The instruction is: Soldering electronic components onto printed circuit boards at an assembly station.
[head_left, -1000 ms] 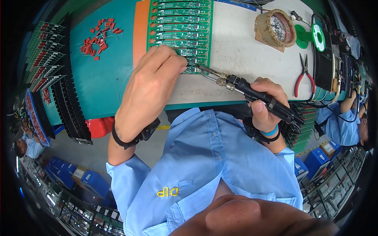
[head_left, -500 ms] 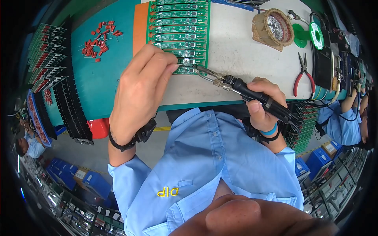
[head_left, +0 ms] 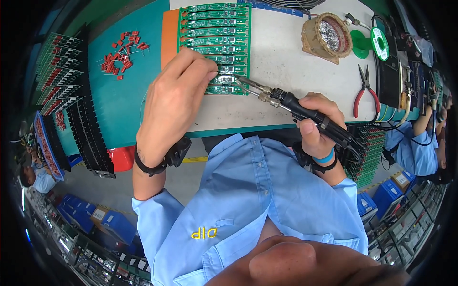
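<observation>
Between left fingers (head_left: pixel 204 67) pinched together, holds thin wire (head_left: pixel 221 73), curls right fingers (head_left: pixel 324 103) round the soldering iron (head_left: pixel 299 108), and has its tip right at the green circuit boards (head_left: pixel 214 31) beside the orange strip (head_left: pixel 170 38)!

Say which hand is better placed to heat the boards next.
Probably the right hand: it holds the soldering iron, its tip at the green boards; the left hand pinches thin wire.

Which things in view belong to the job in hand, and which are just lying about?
Job in hand:
- soldering iron, in the right hand
- thin wire, pinched in the left hand
- green circuit-board panel, at the iron's tip

Apparently just lying about (no hand on them):
- red-handled pliers
- loose red components
- brown pot
</observation>
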### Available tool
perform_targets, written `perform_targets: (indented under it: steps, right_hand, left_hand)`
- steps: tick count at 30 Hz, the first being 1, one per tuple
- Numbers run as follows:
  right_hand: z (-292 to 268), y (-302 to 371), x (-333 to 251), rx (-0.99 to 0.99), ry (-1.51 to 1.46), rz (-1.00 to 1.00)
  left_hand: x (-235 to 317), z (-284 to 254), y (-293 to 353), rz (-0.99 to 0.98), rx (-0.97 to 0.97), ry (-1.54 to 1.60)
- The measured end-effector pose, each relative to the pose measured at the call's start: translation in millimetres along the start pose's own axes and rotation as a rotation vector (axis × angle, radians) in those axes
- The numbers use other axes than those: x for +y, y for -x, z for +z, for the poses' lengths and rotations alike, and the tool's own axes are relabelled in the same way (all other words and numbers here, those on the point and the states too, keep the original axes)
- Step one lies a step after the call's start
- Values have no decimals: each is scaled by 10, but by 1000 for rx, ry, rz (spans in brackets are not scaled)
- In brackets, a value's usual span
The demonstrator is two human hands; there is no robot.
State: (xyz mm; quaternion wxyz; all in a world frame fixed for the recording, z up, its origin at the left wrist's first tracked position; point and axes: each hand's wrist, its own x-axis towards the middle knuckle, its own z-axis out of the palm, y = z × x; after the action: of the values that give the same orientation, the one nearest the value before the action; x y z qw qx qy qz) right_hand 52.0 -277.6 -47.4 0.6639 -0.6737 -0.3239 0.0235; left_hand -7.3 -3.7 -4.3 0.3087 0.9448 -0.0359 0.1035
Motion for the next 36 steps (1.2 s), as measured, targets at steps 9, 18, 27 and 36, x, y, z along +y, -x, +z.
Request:
perform_targets:
  steps: [9, 18, 27, 36]
  right_hand:
    - [14, -3, -43, -15, 36, 63]
    - [-28, -29, 0, -35, 11, 3]
    - [17, -58, 3, -12, 51, -17]
    - [13, -36, -42, -72, 105, 40]
  left_hand:
    - [5, 6, -5, -8, -40, -18]
    - [68, -3, 13, 10, -25, -38]
    - [13, 44, 19, 7, -30, -41]
    - [56, 30, 28, -15, -36, -49]
